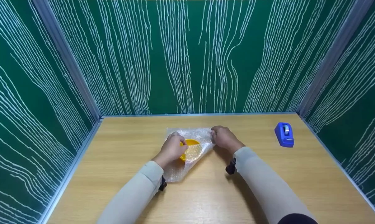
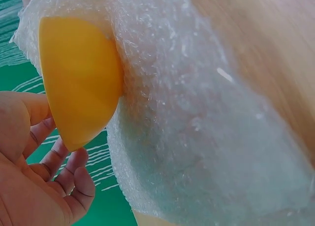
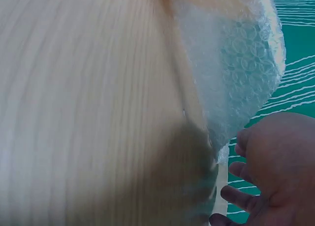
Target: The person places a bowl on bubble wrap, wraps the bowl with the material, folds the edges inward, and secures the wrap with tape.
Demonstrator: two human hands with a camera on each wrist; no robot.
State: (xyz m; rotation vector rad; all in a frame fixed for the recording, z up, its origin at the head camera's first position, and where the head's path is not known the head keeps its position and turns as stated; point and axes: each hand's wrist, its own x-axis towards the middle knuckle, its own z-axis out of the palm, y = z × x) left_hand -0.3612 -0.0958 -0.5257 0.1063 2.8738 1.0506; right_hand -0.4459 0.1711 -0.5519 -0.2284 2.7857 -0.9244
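Gripping yellow bowl [image 2: 81,83] by rim, left hand's [image 1: 173,147] fingers; pinching bubble wrap [image 1: 175,172] edge, right hand's [image 1: 225,138] fingers. See bowl on wrap, on table [image 1: 128,133], mouth partly under folded wrap.

Blue tape dispenser [image 1: 283,137], roll [image 1: 286,129] in place, on wooden table [image 1: 125,140], far right part. Green walls [image 1: 195,62] behind and both sides, wavy white lines. Grey posts [image 1: 66,56] at back corners.

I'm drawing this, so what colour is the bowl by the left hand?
The bowl is yellow-orange; the left wrist view shows it best.
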